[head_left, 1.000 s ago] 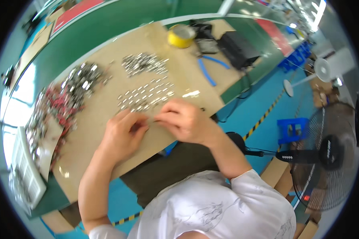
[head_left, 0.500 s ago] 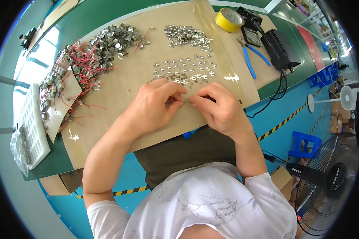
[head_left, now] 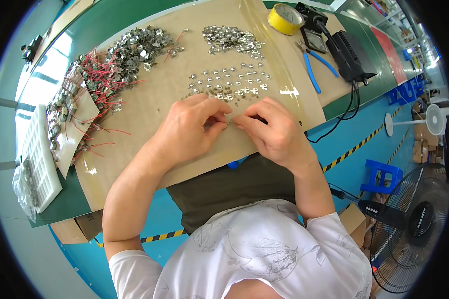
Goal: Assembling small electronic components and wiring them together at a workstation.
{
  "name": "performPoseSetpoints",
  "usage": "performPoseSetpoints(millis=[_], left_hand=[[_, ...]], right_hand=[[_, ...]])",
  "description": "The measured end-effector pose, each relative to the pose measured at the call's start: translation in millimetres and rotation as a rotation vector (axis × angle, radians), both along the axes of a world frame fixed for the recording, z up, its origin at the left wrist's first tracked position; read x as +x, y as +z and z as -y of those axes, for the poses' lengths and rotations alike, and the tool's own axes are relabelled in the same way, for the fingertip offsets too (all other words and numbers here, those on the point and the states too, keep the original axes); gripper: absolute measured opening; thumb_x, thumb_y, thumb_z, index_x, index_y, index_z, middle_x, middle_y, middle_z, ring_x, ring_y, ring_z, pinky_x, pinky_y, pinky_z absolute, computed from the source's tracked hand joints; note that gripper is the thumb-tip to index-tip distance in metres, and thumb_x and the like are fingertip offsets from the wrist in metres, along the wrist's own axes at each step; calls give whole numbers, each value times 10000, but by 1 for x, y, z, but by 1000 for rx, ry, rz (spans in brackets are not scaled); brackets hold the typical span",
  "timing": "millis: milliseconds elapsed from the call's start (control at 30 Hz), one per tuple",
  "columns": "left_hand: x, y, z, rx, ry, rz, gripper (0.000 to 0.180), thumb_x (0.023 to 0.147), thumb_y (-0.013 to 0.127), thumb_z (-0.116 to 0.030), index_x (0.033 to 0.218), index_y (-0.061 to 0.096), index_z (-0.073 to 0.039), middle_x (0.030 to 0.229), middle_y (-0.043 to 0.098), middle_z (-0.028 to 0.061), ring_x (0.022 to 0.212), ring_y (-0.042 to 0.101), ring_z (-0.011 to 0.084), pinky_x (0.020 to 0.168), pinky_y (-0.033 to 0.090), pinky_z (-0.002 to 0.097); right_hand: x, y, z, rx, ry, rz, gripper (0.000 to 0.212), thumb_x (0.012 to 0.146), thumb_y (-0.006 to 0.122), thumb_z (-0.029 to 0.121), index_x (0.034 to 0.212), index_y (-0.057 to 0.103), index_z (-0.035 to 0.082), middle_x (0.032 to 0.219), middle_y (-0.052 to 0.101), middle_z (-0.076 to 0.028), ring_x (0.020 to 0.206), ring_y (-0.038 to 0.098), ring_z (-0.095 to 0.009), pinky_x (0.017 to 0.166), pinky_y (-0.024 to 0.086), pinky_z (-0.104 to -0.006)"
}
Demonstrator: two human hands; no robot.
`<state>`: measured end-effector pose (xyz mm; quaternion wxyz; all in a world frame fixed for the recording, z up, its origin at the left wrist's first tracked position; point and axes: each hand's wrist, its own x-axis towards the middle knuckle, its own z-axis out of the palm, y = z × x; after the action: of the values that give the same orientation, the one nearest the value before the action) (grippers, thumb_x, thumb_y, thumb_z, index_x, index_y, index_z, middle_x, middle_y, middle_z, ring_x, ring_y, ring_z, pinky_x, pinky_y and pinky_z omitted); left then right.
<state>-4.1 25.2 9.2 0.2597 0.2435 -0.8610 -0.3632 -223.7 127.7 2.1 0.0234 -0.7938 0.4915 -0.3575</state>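
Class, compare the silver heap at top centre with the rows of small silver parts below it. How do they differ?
The silver heap is piled, its parts overlapping; the rows are spread with gaps. The heap lies farther from the left hand; the rows lie nearer. Both are shiny, on the brown sheet.

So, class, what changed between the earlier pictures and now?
The camera view shifted: the pliers and yellow tape roll appear higher and further right than in the first, blurred picture. The left hand and right hand stay close together near the rows of small metal parts; no new grasp or release shows. Layout looks unchanged.
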Motion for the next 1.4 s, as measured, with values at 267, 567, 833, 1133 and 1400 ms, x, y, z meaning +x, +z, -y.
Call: performPoseSetpoints(millis=[267, 567, 833, 1133, 1400], left_hand=[[0, 1, 2, -40, -10, 35, 183, 819, 794, 22, 992, 776, -32, 917, 752, 126, 866, 745, 312, 775, 621, 413], [1, -8, 3, -91, -23, -41, 161, 780, 831, 20, 924, 842, -51, 957, 773, 92, 921, 737, 304, 809, 619, 420], [1, -7, 5, -107, -36, -44, 151, 780, 834, 15, 918, 838, -45, 967, 773, 97, 925, 738, 308, 813, 618, 427], [2, -3, 3, -95, -31, -23, 113, 799, 813, 22, 900, 798, -27, 977, 770, 94, 977, 727, 309, 844, 607, 433], [3, 3, 5, -50, -5, -28, 124, 793, 773, 48, 888, 768, -32, 906, 759, 113, 868, 736, 309, 759, 610, 420]], right_hand=[[10, 5, -3, 34, -40, -79, 238, 833, 785, -36, 1071, 793, -25, 919, 654, -102, 835, 654, -284, 702, 551, -396], [15, 8, -4, 52, -67, -92, 264, 816, 776, -43, 1080, 777, -38, 913, 639, -107, 838, 650, -282, 707, 551, -401], [21, 12, -4, 51, -115, -160, 264, 814, 775, -38, 1077, 776, -30, 912, 640, -106, 857, 659, -288, 714, 557, -406], [3, 11, -7, 135, -134, -54, 216, 830, 818, -35, 1034, 755, -9, 913, 641, -119, 839, 658, -317, 728, 555, -424], [19, 13, -6, 115, -227, 12, 177, 908, 801, 3, 1060, 712, 25, 948, 642, -124, 810, 689, -336, 691, 561, -421]])
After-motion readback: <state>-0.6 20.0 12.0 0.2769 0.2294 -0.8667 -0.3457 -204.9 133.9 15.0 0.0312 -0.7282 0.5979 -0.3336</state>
